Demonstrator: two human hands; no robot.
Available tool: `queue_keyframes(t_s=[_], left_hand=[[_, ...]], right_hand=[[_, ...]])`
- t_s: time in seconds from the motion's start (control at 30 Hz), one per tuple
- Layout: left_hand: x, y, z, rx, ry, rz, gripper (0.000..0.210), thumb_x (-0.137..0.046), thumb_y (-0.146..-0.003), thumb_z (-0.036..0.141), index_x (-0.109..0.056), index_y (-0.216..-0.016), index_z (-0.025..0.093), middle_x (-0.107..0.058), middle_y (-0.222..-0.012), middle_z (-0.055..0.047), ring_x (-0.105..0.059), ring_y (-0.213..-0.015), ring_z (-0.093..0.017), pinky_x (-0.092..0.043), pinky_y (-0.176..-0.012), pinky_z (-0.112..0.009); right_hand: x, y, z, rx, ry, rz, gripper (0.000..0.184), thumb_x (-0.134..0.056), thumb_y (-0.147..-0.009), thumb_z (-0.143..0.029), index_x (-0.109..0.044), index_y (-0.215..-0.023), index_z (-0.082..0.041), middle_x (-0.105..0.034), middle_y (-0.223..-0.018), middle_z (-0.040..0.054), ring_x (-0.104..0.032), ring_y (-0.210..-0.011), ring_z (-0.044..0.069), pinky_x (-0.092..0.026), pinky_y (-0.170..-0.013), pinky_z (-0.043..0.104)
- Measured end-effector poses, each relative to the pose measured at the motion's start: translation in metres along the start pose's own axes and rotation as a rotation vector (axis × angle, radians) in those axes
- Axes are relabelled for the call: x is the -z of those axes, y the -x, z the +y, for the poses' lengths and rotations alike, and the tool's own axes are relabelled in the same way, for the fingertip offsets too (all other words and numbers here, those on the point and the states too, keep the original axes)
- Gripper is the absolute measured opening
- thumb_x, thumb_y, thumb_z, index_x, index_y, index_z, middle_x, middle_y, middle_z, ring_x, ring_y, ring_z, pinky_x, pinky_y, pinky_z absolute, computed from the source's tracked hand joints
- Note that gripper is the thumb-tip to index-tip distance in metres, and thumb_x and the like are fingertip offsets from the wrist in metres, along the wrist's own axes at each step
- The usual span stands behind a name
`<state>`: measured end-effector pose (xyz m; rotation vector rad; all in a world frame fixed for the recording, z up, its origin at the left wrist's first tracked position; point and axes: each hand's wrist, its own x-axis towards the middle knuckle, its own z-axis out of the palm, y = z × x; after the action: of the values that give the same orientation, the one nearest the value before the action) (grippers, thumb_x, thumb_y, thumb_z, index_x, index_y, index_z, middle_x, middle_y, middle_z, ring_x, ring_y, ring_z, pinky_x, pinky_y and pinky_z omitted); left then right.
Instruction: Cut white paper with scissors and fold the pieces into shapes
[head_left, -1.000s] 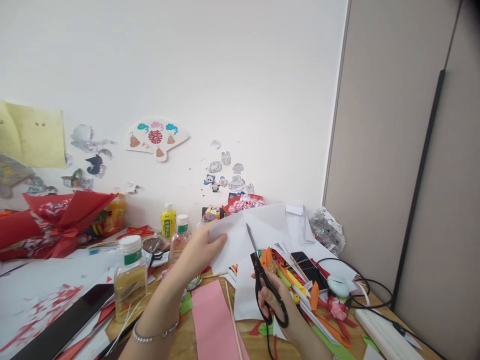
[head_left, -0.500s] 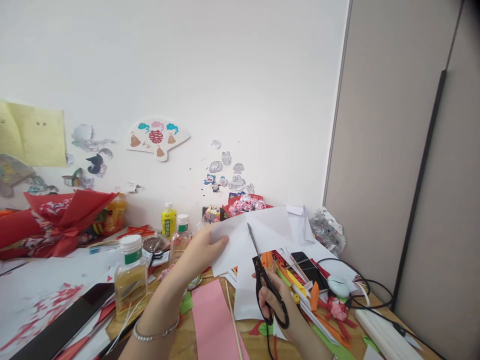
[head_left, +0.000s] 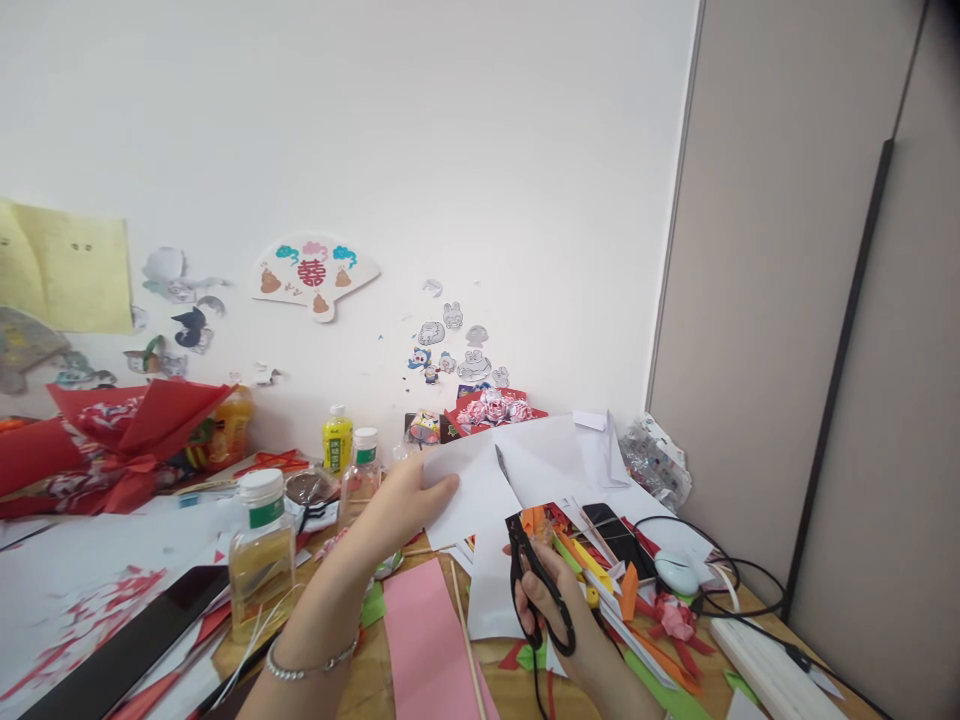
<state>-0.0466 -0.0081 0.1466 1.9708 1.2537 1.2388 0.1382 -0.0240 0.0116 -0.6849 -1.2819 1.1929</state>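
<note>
My left hand point(head_left: 411, 498) grips the left part of a large white sheet of paper point(head_left: 551, 450), thumb on top and the other fingers hidden behind it. In my right hand point(head_left: 544, 590) is a pair of black-handled scissors point(head_left: 516, 560), its blades pointing up and away from me into the sheet. One blade shows above the paper, and part of the blades is covered by it. A strip of the white paper hangs down to the left of the scissors. Below lie a pink sheet point(head_left: 429, 640) and a thin wooden stick point(head_left: 466, 638).
Bottles stand at left, the nearest a clear bottle of yellowish liquid point(head_left: 262, 560). On the right are folded coloured paper strips point(head_left: 596, 570), a phone point(head_left: 615, 535), a white mouse point(head_left: 676, 574), a black cable and a white power strip point(head_left: 772, 670). A red-wrapped bouquet point(head_left: 124, 450) rests at far left.
The scissor blades have closed somewhat on the white paper, and more of them is now covered by it. Both hands stay in nearly the same place.
</note>
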Motion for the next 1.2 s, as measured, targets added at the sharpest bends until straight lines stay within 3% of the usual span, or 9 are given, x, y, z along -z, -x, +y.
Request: queue_keyframes(t_s=[0.53, 0.93, 1.2], left_hand=[[-0.0001, 0.001, 0.0018, 0.01, 0.023, -0.042, 0.029, -0.051, -0.069, 0.027, -0.063, -0.093, 0.016, -0.068, -0.069, -0.001, -0.061, -0.063, -0.018, -0.048, -0.053, -0.025], [-0.0023, 0.0021, 0.0073, 0.04, 0.044, -0.053, 0.019, -0.051, -0.068, 0.022, -0.063, -0.082, 0.016, -0.067, -0.068, -0.001, -0.06, -0.061, -0.017, -0.046, -0.049, -0.023], [-0.003, -0.0019, -0.001, 0.078, 0.044, -0.051, 0.019, -0.053, -0.067, 0.024, -0.061, -0.083, 0.016, -0.066, -0.069, -0.001, -0.061, -0.064, -0.017, -0.045, -0.05, -0.022]], right_hand=[[-0.0014, -0.0003, -0.0037, -0.021, 0.026, 0.009, 0.05, -0.062, -0.07, -0.056, -0.055, -0.101, -0.018, -0.049, -0.059, -0.0038, -0.04, -0.044, 0.007, -0.029, -0.04, 0.019], [-0.0046, -0.0022, -0.0006, -0.001, 0.045, 0.013, 0.05, -0.061, -0.07, -0.058, -0.053, -0.096, -0.017, -0.047, -0.055, -0.0053, -0.038, -0.04, 0.005, -0.027, -0.039, 0.018], [-0.0031, -0.0024, 0.0018, 0.002, 0.058, 0.026, 0.044, -0.06, -0.073, -0.055, -0.053, -0.094, -0.017, -0.047, -0.056, -0.0052, -0.037, -0.041, 0.005, -0.027, -0.039, 0.017]])
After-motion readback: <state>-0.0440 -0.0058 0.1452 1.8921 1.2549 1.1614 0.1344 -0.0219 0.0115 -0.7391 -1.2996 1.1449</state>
